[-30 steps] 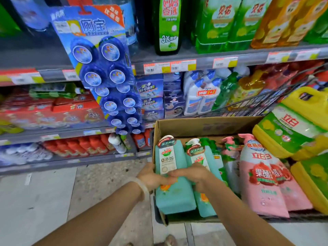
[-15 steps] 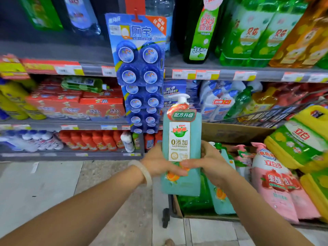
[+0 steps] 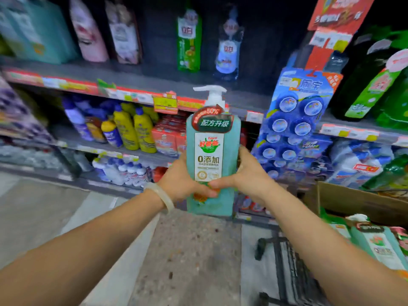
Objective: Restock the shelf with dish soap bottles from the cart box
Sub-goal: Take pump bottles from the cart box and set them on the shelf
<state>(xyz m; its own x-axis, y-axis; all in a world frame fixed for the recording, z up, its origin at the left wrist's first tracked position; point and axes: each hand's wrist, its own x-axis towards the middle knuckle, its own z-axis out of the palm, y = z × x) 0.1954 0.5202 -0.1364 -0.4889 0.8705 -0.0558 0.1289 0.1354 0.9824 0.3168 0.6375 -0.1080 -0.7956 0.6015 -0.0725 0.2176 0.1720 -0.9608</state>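
Teal dish soap bottle (image 3: pixel 213 151) standing upright in mid-air before the shelf (image 3: pixel 141 86), left hand (image 3: pixel 183 184) and right hand (image 3: pixel 247 180) both gripping its lower half, thumbs meeting across the label, cardboard box (image 3: pixel 357 202) sitting at lower right holding 1 more teal bottle (image 3: pixel 375 246)

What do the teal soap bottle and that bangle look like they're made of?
Teal bottle: likely tinted, semi-clear plastic with a glossy paper or film label; its pump is opaque white plastic. Bangle: pale, smooth, milky, possibly jade or resin; can't tell which.
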